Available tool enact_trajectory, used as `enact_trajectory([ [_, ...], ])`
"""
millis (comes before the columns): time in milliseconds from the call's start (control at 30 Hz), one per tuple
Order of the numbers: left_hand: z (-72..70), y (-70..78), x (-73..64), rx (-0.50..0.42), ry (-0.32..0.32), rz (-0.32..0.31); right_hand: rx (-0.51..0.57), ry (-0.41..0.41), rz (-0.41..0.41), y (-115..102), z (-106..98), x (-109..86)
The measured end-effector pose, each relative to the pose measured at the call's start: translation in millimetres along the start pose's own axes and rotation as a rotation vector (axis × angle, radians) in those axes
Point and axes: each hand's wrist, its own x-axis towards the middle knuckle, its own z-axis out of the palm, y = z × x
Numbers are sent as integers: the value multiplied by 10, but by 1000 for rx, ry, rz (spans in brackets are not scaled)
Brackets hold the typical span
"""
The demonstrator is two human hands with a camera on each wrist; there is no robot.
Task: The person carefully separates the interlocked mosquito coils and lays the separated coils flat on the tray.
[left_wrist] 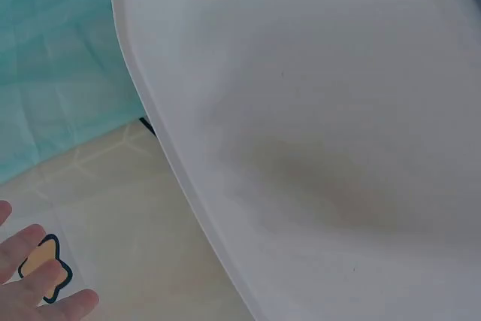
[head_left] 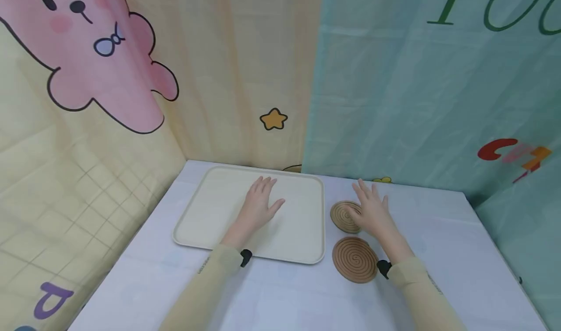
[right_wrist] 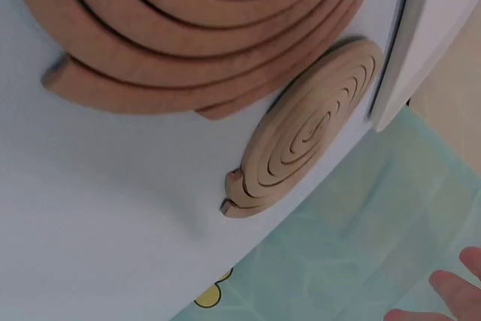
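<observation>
My left hand hovers over a cream rectangular tray, fingers extended and thumb out to the side, holding nothing. The left wrist view shows the tray's bare surface and my fingertips at the lower left. To the right, my right hand has its fingers spread and holds nothing. It overlaps the edge of a light tan spiral coil disc. Nearer to me lies a larger, browner spiral coil disc. In the right wrist view both the brown coil and the tan coil lie flat.
Everything stands on a table with a white cover. Printed curtains, cream and teal, hang along the back and sides of the table. The tray's right rim is close to both coils.
</observation>
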Motion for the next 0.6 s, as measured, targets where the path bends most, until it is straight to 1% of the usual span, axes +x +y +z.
enact_trajectory([
  [100, 38, 83, -69, -61, -20, 10, 21, -34, -29, 1, 68, -74],
  [200, 107, 187, -157, -128, -30, 33, 45, -54, -49, 13, 141, -175],
  [267, 148, 255, -217, -165, -46, 48, 65, -67, -58, 14, 169, -238],
  [333, 187, 331, -281, -208, -72, 43, 87, -85, -57, 23, 191, -292],
  [400, 238, 404, -338, -244, -112, 25, 111, -108, -43, 40, 201, -343],
  [467, 290, 484, -399, -282, -166, -6, 135, -131, -24, 59, 208, -385],
  [600, 409, 653, -523, -406, -314, -80, 183, -169, 24, 97, 234, -453],
])
